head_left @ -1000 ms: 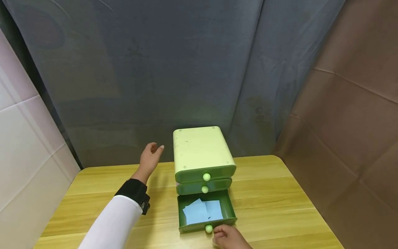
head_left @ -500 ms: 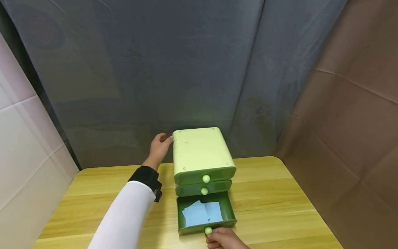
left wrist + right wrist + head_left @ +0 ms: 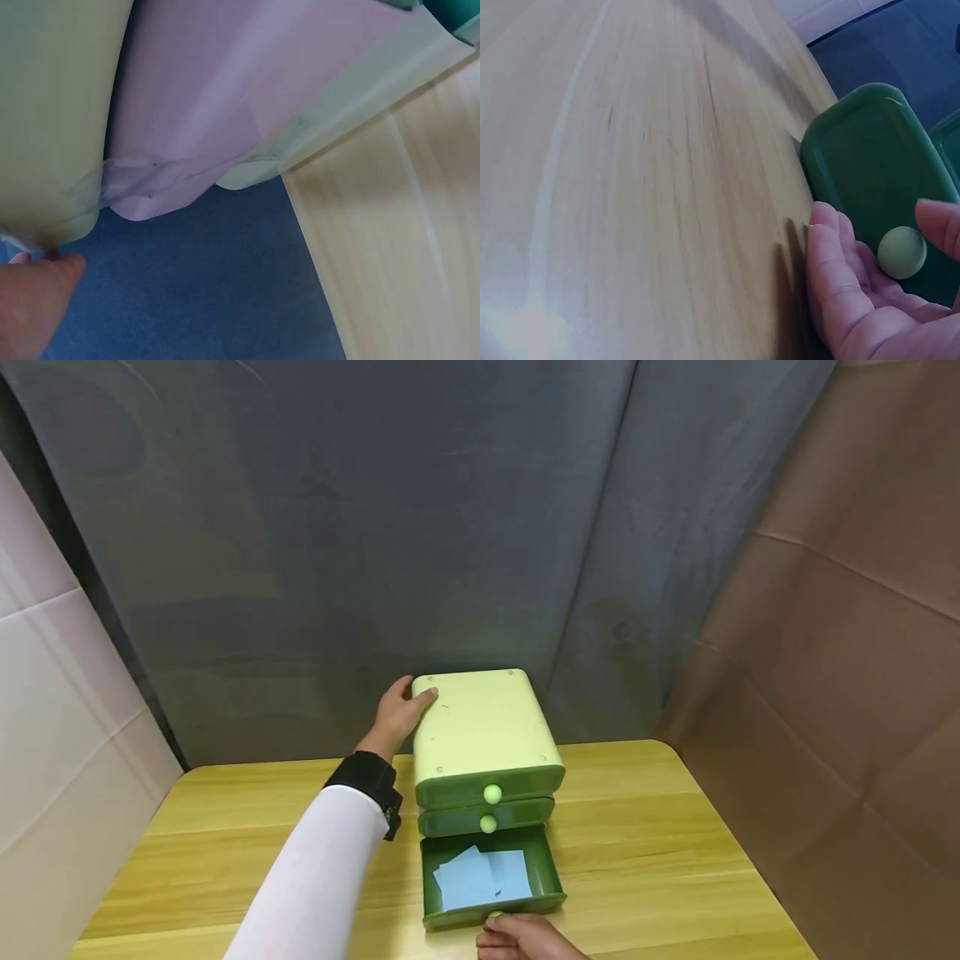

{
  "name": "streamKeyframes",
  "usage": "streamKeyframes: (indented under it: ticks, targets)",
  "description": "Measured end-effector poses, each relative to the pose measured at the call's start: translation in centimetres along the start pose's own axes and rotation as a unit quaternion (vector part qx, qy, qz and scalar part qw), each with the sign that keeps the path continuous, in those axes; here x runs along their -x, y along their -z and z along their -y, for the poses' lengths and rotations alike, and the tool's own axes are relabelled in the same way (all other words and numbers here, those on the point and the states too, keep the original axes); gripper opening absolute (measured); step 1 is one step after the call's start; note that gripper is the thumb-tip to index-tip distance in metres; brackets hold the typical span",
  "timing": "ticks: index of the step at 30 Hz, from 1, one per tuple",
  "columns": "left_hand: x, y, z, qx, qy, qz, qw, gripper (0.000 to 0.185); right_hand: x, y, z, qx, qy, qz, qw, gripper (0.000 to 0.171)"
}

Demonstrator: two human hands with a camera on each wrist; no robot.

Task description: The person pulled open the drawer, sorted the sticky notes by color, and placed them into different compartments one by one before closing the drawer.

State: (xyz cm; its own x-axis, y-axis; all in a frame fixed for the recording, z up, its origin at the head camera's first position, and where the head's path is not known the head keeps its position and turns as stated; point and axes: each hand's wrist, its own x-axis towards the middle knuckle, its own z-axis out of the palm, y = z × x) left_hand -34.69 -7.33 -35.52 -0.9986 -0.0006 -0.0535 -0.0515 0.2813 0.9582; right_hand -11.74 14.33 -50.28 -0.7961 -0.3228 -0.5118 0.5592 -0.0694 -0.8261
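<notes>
A small drawer cabinet [image 3: 487, 727] has a pale yellow-green top and green drawer fronts. Its lowest drawer [image 3: 457, 921] is pulled out, with blue paper pieces [image 3: 467, 882] inside. My left hand [image 3: 396, 717] grips the cabinet's back left corner, thumb on top; its other fingers are partly hidden behind the corner. In the left wrist view, yellow, pink and pale green tiers [image 3: 195, 97] show above that hand. At the drawer's front, my right hand [image 3: 528, 937] holds the round light-green knob [image 3: 901, 253], fingers curled around it from below.
Two upper drawers carry round knobs too, the middle one [image 3: 525, 812] jutting slightly. The cabinet stands on a wood-grain table [image 3: 645, 843]. A dark grey curtain [image 3: 375, 527] hangs close behind, with a brown sheet [image 3: 847, 652] at right and a white one [image 3: 52, 710] at left.
My left hand has moved right and taken hold of the cabinet's back left corner. My right hand has moved left onto the bottom drawer's knob. The drawer stays pulled out.
</notes>
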Motion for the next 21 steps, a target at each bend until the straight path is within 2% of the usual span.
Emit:
streamKeyframes:
  ticks: [4,9,12,18,21]
  targets:
    - [-0.1,0.0,0.1,-0.009,-0.001,-0.002,1.0000,0.070,-0.4,-0.2,-0.1,-0.017,-0.003,-0.001,1.000,0.026]
    - [0.0,0.0,0.1,-0.010,-0.008,-0.004,0.9999,0.069,-0.6,-0.3,0.1,-0.015,0.004,-0.005,1.000,0.029]
    - [0.1,0.0,0.0,-0.014,-0.006,0.001,0.9999,0.068,-0.7,-0.3,0.6,-0.016,0.005,-0.009,1.000,0.031]
    - [0.1,0.1,0.0,-0.033,0.001,0.016,0.9993,0.069,-1.4,0.0,1.8,-0.044,-0.003,-0.023,0.999,0.024]
    - [0.2,0.0,-0.1,-0.035,0.003,0.015,0.9993,0.069,-2.0,-0.1,2.3,-0.041,0.003,-0.031,0.999,0.029]
